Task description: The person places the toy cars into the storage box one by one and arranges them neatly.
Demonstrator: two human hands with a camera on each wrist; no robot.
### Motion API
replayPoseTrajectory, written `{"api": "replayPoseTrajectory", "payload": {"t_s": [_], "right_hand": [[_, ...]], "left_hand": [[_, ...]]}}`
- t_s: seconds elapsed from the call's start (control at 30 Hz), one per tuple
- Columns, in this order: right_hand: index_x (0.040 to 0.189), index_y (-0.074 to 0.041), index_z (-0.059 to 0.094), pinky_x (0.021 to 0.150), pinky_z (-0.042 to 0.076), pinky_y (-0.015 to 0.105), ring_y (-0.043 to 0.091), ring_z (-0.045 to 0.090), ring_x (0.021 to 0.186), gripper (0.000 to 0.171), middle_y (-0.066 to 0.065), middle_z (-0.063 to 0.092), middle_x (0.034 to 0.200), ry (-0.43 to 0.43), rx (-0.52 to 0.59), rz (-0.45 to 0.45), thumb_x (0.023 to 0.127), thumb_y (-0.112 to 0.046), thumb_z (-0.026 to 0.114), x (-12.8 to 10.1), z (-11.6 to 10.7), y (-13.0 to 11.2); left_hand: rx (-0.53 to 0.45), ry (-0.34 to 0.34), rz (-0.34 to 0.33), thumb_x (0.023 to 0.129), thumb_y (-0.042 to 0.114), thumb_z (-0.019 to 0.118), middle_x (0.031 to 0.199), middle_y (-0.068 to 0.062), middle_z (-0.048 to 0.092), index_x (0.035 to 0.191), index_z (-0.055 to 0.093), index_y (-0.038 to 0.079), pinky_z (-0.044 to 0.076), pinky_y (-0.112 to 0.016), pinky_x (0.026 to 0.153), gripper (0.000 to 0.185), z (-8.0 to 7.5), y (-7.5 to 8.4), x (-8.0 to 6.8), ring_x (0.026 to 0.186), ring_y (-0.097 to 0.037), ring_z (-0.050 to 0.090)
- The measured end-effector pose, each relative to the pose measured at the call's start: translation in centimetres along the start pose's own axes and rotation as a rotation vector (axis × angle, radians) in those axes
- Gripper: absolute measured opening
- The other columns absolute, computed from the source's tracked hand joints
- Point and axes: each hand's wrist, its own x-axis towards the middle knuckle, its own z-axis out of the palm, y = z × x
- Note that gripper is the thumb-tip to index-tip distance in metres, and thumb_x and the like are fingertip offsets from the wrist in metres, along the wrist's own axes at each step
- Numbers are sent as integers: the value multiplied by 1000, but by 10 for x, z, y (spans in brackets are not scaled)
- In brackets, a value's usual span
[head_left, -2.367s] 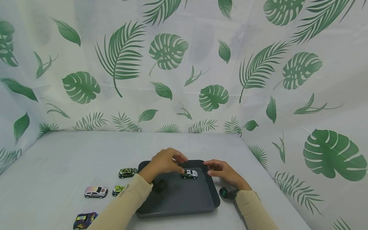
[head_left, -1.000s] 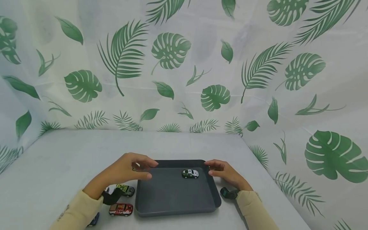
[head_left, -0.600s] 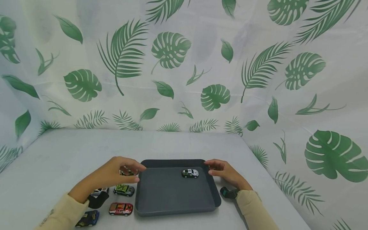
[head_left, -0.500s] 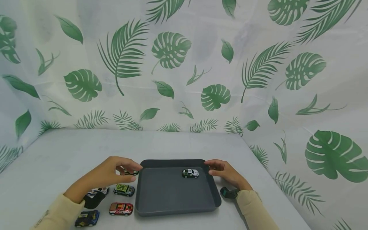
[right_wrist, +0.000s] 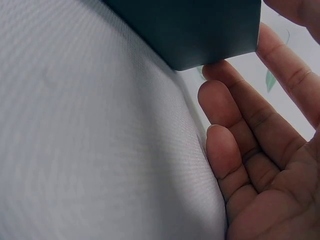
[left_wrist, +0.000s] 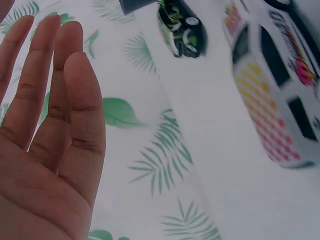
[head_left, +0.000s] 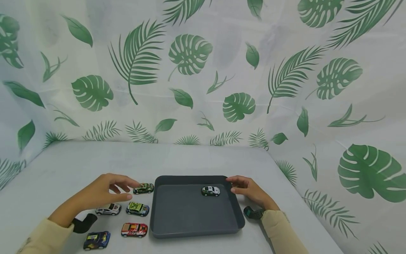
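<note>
My left hand hovers left of the tray, fingers apart and holding nothing. Its fingertips overlap the edge of a green camouflage toy car in the head view. Below the hand are a white toy car, with pink and yellow checks in the left wrist view, and a lime-green toy car. My right hand touches the far right corner of the dark grey tray, its fingers loosely bent at the outer wall. Inside the tray, near that corner, sits a white and green toy car.
A red toy car and a dark blue one stand nearer the front, left of the tray. All rest on a white-covered table. A leaf-print cloth hangs behind and along the sides.
My left hand has left the white and green car in the tray and moved left, past the rim, to over the other cars. My right hand has stayed at the corner.
</note>
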Motion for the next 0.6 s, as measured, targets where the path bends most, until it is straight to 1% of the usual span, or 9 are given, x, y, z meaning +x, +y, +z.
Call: {"api": "replayPoseTrajectory", "payload": {"t_s": [0.07, 0.2, 0.43, 0.53, 0.6], "right_hand": [[143, 4, 64, 99, 50, 30, 20, 61, 116, 45, 18, 66, 140, -1, 2, -1, 104, -14, 73, 0, 0, 0], [143, 4, 64, 99, 50, 29, 20, 62, 115, 45, 19, 66, 140, 2, 13, 9, 103, -14, 73, 0, 0, 1], [144, 6, 63, 97, 50, 28, 24, 60, 115, 46, 27, 63, 141, -7, 12, -4, 103, -14, 73, -1, 0, -2], [144, 6, 63, 97, 50, 29, 24, 60, 114, 46, 28, 63, 141, -9, 14, -9, 103, -13, 72, -1, 0, -3], [144, 6, 63, 96, 50, 29, 24, 60, 113, 46, 28, 63, 140, -8, 14, -10, 103, -13, 72, -1, 0, -2]], "left_hand": [[2, -6, -28, 100, 16, 80, 125, -11, 77, 130, 75, 2, 60, -29, 82, 34, -2, -4, -4, 102, -16, 72], [10, -9, -61, 100, 15, 80, 126, -14, 76, 129, 75, 1, 60, -29, 82, 33, -5, -14, -11, 103, -16, 72], [35, 19, -82, 100, 12, 79, 128, -15, 76, 131, 75, 1, 60, -28, 84, 33, -13, -34, -19, 104, -9, 71], [30, 11, -91, 100, 12, 79, 129, -16, 75, 131, 74, 0, 60, -28, 84, 33, -15, -40, -22, 105, -8, 71], [6, -9, -102, 101, 13, 78, 131, -18, 74, 131, 74, -1, 59, -27, 85, 34, -17, -42, -23, 106, -8, 71]]}}
